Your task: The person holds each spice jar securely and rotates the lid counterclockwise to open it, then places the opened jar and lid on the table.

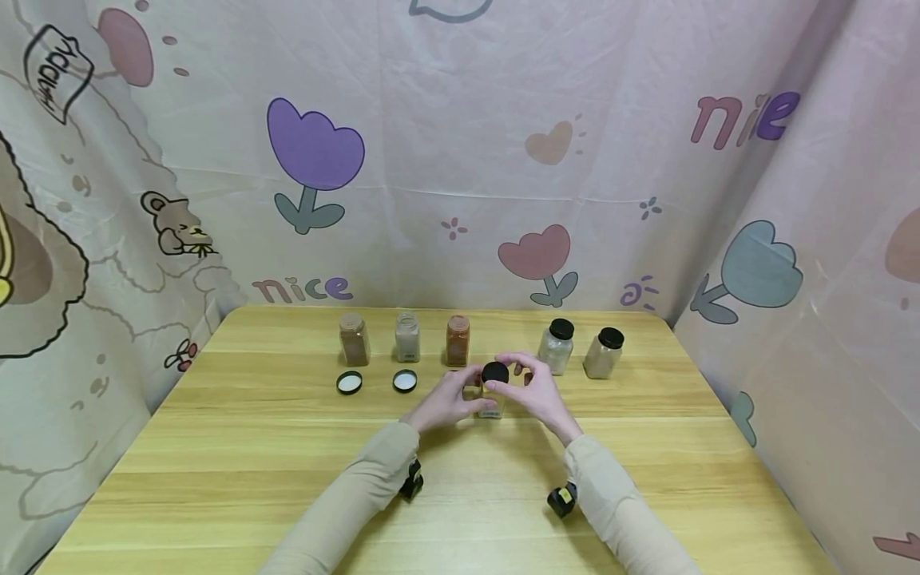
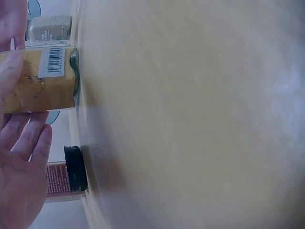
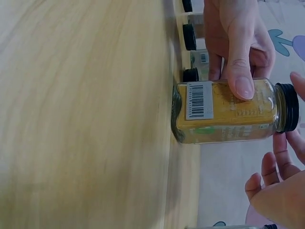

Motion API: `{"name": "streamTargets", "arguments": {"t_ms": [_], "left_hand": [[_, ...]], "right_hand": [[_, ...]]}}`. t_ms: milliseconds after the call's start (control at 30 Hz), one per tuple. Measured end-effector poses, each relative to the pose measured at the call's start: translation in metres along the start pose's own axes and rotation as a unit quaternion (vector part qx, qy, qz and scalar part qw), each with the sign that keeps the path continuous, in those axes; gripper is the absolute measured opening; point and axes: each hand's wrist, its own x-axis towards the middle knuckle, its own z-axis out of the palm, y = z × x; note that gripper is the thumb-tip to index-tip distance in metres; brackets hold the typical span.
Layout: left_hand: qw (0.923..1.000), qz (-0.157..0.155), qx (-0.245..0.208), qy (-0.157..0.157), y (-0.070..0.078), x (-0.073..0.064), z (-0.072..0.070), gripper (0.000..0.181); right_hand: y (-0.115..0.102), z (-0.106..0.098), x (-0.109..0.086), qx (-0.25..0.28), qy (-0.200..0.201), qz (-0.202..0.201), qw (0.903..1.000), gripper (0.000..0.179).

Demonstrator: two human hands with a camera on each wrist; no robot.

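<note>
A glass jar of yellow powder (image 3: 228,112) stands upright, with a barcode sticker low on its side and a black lid (image 3: 288,108) on top. My left hand (image 1: 447,401) grips the jar's body, thumb across the near side. At the lid, my right hand (image 1: 539,393) pinches the rim between thumb and fingers. In the left wrist view, the jar's lower part (image 2: 43,88) shows while its top is out of frame.
Behind to the left stand lidless jars: brown (image 1: 354,342), whitish (image 1: 407,339) and reddish (image 1: 458,342). Black lids (image 1: 349,383) lie before them, one (image 2: 75,169) hidden from the head view. Two black-lidded jars (image 1: 557,349) (image 1: 604,354) stand right. A printed curtain (image 1: 431,160) borders the table.
</note>
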Motion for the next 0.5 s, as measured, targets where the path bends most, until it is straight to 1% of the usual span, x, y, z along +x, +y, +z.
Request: {"name": "streamTargets", "arguments": {"t_ms": [167, 367, 500], "left_hand": [[1.0, 0.002, 0.0, -0.001, 0.0006, -0.0002, -0.0008, 0.05], [1.0, 0.002, 0.008, -0.002, 0.0, 0.0002, -0.0007, 0.05], [0.9999, 0.001, 0.01, -0.002, -0.0008, 0.0002, -0.0005, 0.049]], "right_hand": [[0.0005, -0.001, 0.0004, 0.014, -0.007, -0.005, 0.9999, 0.042], [0.0001, -0.0015, -0.0002, 0.003, -0.017, -0.006, 0.9998, 0.047], [0.0008, 0.0002, -0.0002, -0.016, -0.011, -0.01, 0.9998, 0.048]]}}
